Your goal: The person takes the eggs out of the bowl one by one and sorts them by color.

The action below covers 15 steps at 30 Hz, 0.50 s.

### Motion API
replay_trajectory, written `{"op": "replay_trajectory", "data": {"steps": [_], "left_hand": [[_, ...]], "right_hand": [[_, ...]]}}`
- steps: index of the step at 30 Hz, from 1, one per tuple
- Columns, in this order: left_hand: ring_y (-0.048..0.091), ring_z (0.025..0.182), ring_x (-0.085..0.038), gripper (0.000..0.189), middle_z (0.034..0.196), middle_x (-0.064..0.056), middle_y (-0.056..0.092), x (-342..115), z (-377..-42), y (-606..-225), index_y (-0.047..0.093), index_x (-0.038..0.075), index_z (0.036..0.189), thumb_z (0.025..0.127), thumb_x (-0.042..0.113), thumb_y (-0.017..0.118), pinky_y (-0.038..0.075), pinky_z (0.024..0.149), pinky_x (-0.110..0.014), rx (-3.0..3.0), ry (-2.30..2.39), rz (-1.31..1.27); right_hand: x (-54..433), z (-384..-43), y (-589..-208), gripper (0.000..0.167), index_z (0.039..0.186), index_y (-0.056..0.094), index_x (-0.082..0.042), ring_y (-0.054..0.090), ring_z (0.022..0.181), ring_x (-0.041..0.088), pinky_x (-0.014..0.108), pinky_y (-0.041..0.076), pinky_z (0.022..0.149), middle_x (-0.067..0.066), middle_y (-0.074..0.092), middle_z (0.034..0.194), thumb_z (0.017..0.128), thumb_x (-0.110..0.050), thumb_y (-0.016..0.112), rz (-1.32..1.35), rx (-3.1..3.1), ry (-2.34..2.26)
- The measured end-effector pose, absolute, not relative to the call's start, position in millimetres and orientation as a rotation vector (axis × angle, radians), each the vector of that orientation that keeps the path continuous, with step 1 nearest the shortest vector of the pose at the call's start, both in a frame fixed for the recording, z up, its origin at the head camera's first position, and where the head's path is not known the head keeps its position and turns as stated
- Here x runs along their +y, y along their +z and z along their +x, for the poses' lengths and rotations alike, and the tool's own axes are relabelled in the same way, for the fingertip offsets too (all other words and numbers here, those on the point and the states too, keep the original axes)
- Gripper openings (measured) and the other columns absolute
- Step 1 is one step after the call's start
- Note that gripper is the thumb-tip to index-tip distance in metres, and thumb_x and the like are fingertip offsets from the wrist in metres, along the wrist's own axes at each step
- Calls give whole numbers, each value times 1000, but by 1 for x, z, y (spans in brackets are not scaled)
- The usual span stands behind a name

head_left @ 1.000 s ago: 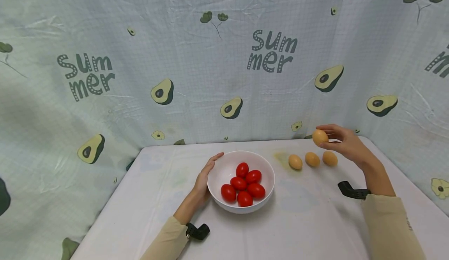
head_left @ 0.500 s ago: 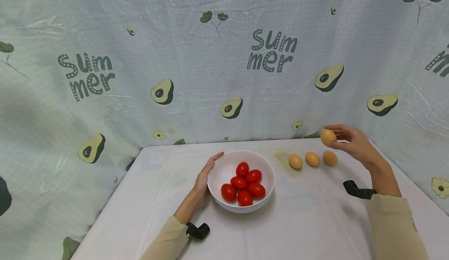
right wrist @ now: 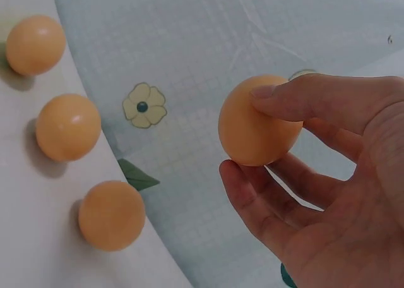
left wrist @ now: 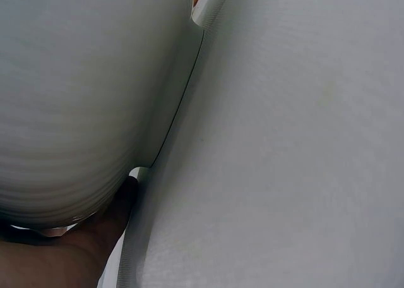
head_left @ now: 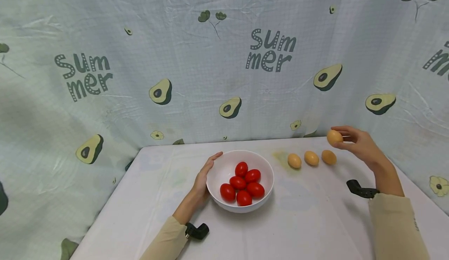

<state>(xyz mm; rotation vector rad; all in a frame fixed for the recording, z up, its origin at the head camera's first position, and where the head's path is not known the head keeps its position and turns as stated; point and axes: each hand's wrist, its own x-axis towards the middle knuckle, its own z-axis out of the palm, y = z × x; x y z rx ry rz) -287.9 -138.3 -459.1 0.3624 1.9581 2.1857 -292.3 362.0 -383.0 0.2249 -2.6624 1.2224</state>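
Observation:
In the head view my left hand [head_left: 203,179] rests along the outer left side of a white bowl [head_left: 266,190], its fingers reaching up to the rim. Several red egg-shaped pieces [head_left: 237,182] lie inside the bowl. Up close, the left wrist view has the bowl's outer wall [left wrist: 82,98] with part of the hand against its lower side; the other fingers are hidden. My right hand [head_left: 357,145] pinches a brown egg [right wrist: 252,127] between thumb and fingers, above the table's far right. Below it, three brown eggs sit in a row: left [head_left: 294,161], middle [head_left: 311,158] and right [head_left: 329,157].
A white cloth covers the table [head_left: 298,221]. Behind it and to both sides hangs a pale curtain [head_left: 196,57] printed with avocados, flowers and lettering. The table's far edge runs just behind the egg row. A yellowish stain marks the cloth beside the left egg.
My right hand has shifted right with the brown egg still pinched. The left hand, the bowl and the three eggs on the table have kept their places; the head view has shifted slightly.

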Motion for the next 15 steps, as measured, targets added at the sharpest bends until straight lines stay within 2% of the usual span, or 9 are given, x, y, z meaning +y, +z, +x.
{"op": "replay_trajectory", "data": {"steps": [4,9,13,15], "left_hand": [[32,155,-32,52,171,-3,27,-138,-289,-459,37,19,160,111,31,21,24,130,-51,1945,2200,384],[30,156,-32,53,171,-3,26,-138,-289,-459,36,18,160,111,31,22,21,130,-52,1927,2211,385],[29,156,-32,53,172,-2,25,-138,-289,-459,36,19,160,111,32,22,21,130,-51,1923,2211,385],[29,156,-32,53,172,-2,25,-138,-289,-459,36,19,160,111,32,22,21,130,-51,1926,2208,383]], "right_hand": [[368,-294,-388,60,148,49,-2,45,104,-10,19,43,85,-8,51,131,99,-29,71,214,-2668,1219],[375,-297,-396,62,150,46,0,45,104,-6,13,43,82,12,49,141,100,-28,69,181,-2698,1219],[379,-298,-401,64,151,43,2,44,104,-4,21,44,85,23,44,148,100,-27,69,143,-2703,1227],[380,-298,-403,67,151,40,4,49,109,4,31,47,89,27,43,150,99,-27,70,113,-2697,1235]]}}
